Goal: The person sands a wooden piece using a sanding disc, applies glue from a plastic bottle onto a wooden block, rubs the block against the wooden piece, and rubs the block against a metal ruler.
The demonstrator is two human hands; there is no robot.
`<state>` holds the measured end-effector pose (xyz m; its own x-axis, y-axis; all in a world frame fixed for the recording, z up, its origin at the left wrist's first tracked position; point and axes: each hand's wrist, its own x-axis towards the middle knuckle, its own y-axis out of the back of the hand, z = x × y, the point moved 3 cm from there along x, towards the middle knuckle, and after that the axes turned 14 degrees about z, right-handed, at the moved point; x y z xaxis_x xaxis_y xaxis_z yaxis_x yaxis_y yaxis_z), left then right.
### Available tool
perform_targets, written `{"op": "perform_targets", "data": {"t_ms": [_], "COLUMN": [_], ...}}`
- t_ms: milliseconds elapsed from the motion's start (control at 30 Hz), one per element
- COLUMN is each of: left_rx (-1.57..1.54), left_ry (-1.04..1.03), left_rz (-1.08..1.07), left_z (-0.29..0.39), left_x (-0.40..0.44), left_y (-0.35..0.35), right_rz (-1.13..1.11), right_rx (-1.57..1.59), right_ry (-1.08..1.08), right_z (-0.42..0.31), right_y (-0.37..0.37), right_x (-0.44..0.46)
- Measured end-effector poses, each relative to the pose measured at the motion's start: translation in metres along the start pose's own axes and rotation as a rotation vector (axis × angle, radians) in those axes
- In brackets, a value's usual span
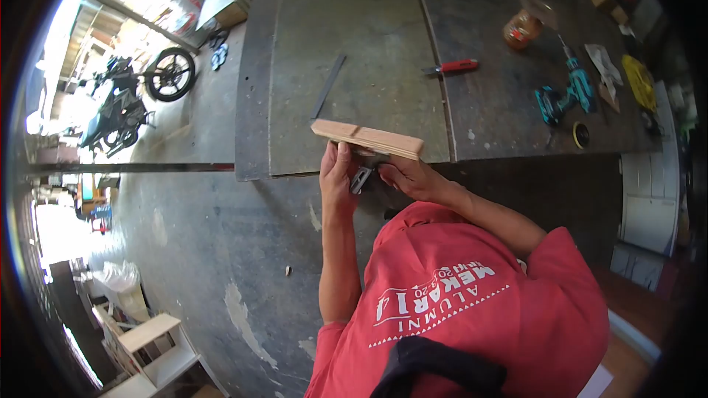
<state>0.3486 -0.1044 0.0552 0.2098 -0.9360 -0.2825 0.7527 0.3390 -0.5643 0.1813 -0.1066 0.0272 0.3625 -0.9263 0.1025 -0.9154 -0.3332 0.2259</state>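
Held up just over the near edge of the workbench is a light wooden block [383, 140], with a dark narrow line across its upper face. My left hand [337, 166] grips its left end from below, thumb against the near side. My right hand [407, 177] is closed around the underside toward the right end. A silver metal part [361, 179] sticks out below the wood between both hands; how it joins the block is hidden. Beyond the block, a thin dark metal strip [329, 87] lies on the bench. A red-handled cutter [456, 66] rests farther right.
On the workbench [354, 15] are a teal cordless drill [575, 92], a jar with orange contents [521, 30], a round black disc [581, 135] and a yellow item [639, 82]. A motorcycle [129, 107] stands at the left. White shelving [158, 346] is at the lower left.
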Motion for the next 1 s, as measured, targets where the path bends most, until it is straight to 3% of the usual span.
{"op": "perform_targets", "data": {"t_ms": [33,100,133,267,367,500,600,700,800,867,1000], "left_rx": [-0.004,0.458,0.525,0.768,0.962,1.172,1.409,1.444,1.58,1.587,1.322], "left_ry": [0.022,-0.04,0.057,0.147,0.103,0.015,-0.22,-0.201,-0.127,-0.658,-0.586], "left_rz": [-0.022,-0.166,-0.163,-0.282,-0.232,-0.327,-0.343,-0.367,-0.257,-0.123,-0.192], "left_z": [-0.004,-0.013,-0.014,-0.065,-0.081,-0.091,-0.102,-0.121,-0.13,-0.127,-0.146], "left_x": [0.01,0.027,0.03,0.09,0.106,0.126,0.153,0.178,0.192,0.203,0.196], "left_y": [0.005,0.009,0.004,0.027,0.008,-0.027,-0.035,-0.025,-0.022,-0.048,-0.178], "right_rz": [0.025,0.027,0.02,-0.116,0.004,0.124,0.222,0.317,0.513,0.599,0.655], "right_rx": [-0.014,-0.063,-0.065,-0.314,-0.377,-0.454,-0.458,-0.471,-0.521,-0.489,-0.512], "right_ry": [-0.013,-0.27,-0.493,-0.39,-0.42,-0.407,-0.364,-0.278,-0.209,-0.238,-0.272], "right_z": [0.006,0.021,0.013,0.046,0.047,0.048,0.056,0.06,0.061,0.058,0.095], "right_y": [0.001,0.009,0.018,0.048,0.071,0.11,0.153,0.21,0.273,0.312,0.363], "right_x": [-0.012,-0.04,-0.053,-0.099,-0.117,-0.121,-0.116,-0.106,-0.103,-0.099,-0.09]}}
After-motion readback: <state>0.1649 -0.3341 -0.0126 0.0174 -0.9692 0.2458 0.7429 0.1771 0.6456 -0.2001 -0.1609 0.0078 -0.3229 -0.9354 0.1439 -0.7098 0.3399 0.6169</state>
